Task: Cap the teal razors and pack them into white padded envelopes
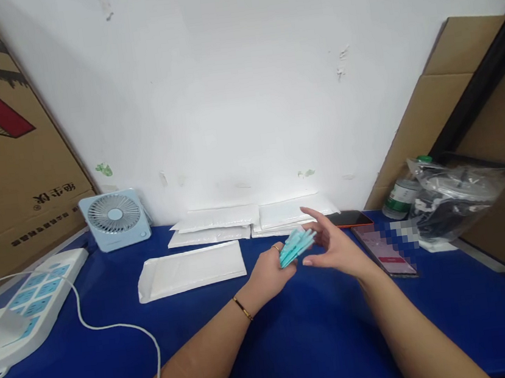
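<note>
In my left hand (269, 273) is a bundle of thin turquoise sticks (297, 246) with pale, translucent ends; their exact kind is too small to make out. The fingers are wrapped round one end, and the other end points right. My right hand (333, 243) is close beside that free end, thumb and fingers spread apart with nothing visible between them. Behind both hands, flat white padded packets (212, 218) lie in two stacks along the wall. A single white packet (193, 270) rests on the blue table (300, 355), left of my left hand.
A small blue fan (115, 218) stands by the wall. At the left, a power strip (40, 301) trails a white cable (113, 326) across the table. To the right are a phone (387, 252), a bottle (400, 195) and a plastic-wrapped dark item (444, 214). Cardboard (9, 157) flanks the table.
</note>
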`<action>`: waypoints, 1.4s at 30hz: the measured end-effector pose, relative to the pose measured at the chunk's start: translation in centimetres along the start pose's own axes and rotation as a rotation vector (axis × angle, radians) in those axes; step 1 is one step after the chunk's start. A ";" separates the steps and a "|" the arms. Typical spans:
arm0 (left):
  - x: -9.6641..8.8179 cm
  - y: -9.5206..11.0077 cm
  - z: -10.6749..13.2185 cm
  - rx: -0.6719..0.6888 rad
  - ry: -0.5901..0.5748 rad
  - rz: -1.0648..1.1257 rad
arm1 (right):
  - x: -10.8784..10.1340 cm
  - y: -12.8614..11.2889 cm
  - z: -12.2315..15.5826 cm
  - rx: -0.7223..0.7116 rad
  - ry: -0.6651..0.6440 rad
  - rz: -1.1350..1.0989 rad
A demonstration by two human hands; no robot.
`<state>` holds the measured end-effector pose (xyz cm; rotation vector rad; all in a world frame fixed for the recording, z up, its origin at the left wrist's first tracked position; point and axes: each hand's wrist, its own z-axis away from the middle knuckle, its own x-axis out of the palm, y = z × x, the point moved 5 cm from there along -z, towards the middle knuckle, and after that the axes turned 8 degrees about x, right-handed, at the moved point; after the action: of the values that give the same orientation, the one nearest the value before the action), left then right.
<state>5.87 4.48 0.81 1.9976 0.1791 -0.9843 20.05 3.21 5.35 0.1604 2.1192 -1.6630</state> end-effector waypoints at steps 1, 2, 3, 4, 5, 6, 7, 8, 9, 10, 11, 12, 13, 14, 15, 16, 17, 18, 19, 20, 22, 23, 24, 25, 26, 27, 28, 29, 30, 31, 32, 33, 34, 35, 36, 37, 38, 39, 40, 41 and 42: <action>0.1 0.5 -0.1 0.052 0.010 0.112 | 0.6 -0.2 0.0 -0.007 -0.030 -0.110; 0.4 1.0 -0.1 0.113 0.002 0.192 | 1.7 -0.3 0.1 -0.005 -0.086 -0.182; 0.7 1.5 -0.1 0.171 -0.018 0.239 | 3.0 -0.3 0.1 0.006 -0.155 -0.217; 0.9 2.0 0.0 0.214 -0.047 0.259 | 4.1 -0.3 0.0 0.023 -0.185 -0.239; 1.1 2.2 0.1 0.237 -0.075 0.259 | 4.9 -0.2 0.0 0.036 -0.169 -0.270; 1.0 2.3 0.2 0.241 -0.094 0.239 | 5.3 0.0 -0.1 0.060 -0.138 -0.313; 0.6 2.1 0.3 0.228 -0.101 0.196 | 5.3 0.2 -0.3 0.076 -0.082 -0.366; 0.0 1.7 0.3 0.207 -0.105 0.127 | 5.0 0.5 -0.4 0.086 -0.019 -0.429; -1.0 1.2 0.4 0.188 -0.112 0.032 | 4.4 0.8 -0.6 0.090 0.044 -0.495; -2.2 0.4 0.5 0.153 -0.106 -0.101 | 3.8 1.1 -0.7 0.081 0.106 -0.555; -3.6 -0.7 0.6 0.105 -0.107 -0.243 | 3.2 1.5 -0.9 0.066 0.160 -0.597; -4.9 -1.9 0.8 0.044 -0.129 -0.359 | 2.7 1.9 -1.1 0.057 0.195 -0.612; -6.2 -3.3 1.1 -0.036 -0.170 -0.444 | 2.6 2.4 -1.3 0.064 0.200 -0.593; -7.2 -4.7 1.5 -0.136 -0.234 -0.509 | 2.7 2.9 -1.5 0.084 0.187 -0.547; -8.1 -6.3 2.0 -0.257 -0.308 -0.561 | 3.1 3.4 -1.7 0.112 0.161 -0.487; -8.8 -7.5 2.6 -0.354 -0.361 -0.588 | 3.5 3.9 -1.9 0.145 0.130 -0.432; -9.3 -8.4 3.0 -0.408 -0.402 -0.587 | 3.9 4.3 -2.1 0.173 0.103 -0.398; -9.6 -9.0 3.3 -0.435 -0.429 -0.576 | 4.2 4.6 -2.2 0.193 0.086 -0.390; -9.7 -9.4 3.4 -0.439 -0.436 -0.559 | 4.4 4.7 -2.2 0.201 0.080 -0.401; -9.8 -9.4 3.5 -0.425 -0.427 -0.543 | 4.4 4.7 -2.2 0.204 0.082 -0.424; -10.0 -9.0 3.2 -0.371 -0.367 -0.516 | 3.9 4.5 -2.1 0.201 0.096 -0.471; -10.1 -8.5 3.0 -0.337 -0.319 -0.490 | 3.5 4.4 -2.0 0.199 0.106 -0.490; -10.4 -7.8 2.8 -0.296 -0.259 -0.442 | 3.1 4.2 -2.0 0.196 0.118 -0.508; -10.8 -7.0 2.5 -0.248 -0.177 -0.364 | 2.8 4.1 -1.9 0.190 0.130 -0.525; -11.5 -6.1 2.2 -0.197 -0.065 -0.257 | 2.4 4.0 -1.9 0.178 0.144 -0.539; -12.4 -5.2 1.9 -0.142 0.085 -0.118 | 2.1 4.0 -1.9 0.164 0.158 -0.550; -13.6 -4.4 1.8 -0.089 0.272 0.047 | 1.8 3.9 -1.8 0.146 0.175 -0.559; -14.9 -3.8 1.9 -0.037 0.485 0.236 | 1.6 3.8 -1.8 0.126 0.193 -0.570; -16.0 -3.5 2.2 0.006 0.697 0.444 | 1.4 3.7 -1.8 0.106 0.207 -0.582; -16.8 -3.7 2.5 0.031 0.883 0.656 | 1.2 3.5 -1.7 0.089 0.215 -0.594; -17.2 -4.0 2.8 0.042 1.032 0.858 | 1.1 3.3 -1.5 0.076 0.208 -0.602; -17.2 -4.6 2.9 0.028 1.134 1.038 | 1.1 2.9 -1.4 0.064 0.186 -0.595; -16.7 -5.3 2.9 -0.018 1.186 1.191 | 1.2 2.4 -1.1 0.051 0.153 -0.560; -15.9 -6.0 2.7 -0.095 1.199 1.317 | 1.4 1.9 -0.8 0.034 0.120 -0.493; -14.9 -6.7 2.5 -0.191 1.187 1.416 | 1.6 1.3 -0.5 0.013 0.103 -0.403; -13.6 -7.4 2.2 -0.300 1.157 1.493 | 1.8 0.7 -0.1 -0.011 0.108 -0.300; -12.2 -7.8 2.0 -0.402 1.130 1.544 | 2.0 0.2 0.2 -0.037 0.135 -0.198; -11.0 -8.2 1.8 -0.475 1.113 1.558 | 2.2 -0.3 0.5 -0.066 0.177 -0.112; -10.0 -8.3 1.7 -0.515 1.100 1.544 | 2.4 -0.6 0.7 -0.093 0.214 -0.047; -9.3 -8.3 1.5 -0.532 1.080 1.507 | 2.7 -0.8 0.8 -0.114 0.238 -0.003; -8.8 -8.1 1.4 -0.530 1.060 1.443 | 2.8 -0.8 0.7 -0.120 0.261 0.021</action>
<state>-4.65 10.39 1.31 1.3672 -0.3764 0.9508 17.44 1.83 4.78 0.3803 2.3918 -1.5690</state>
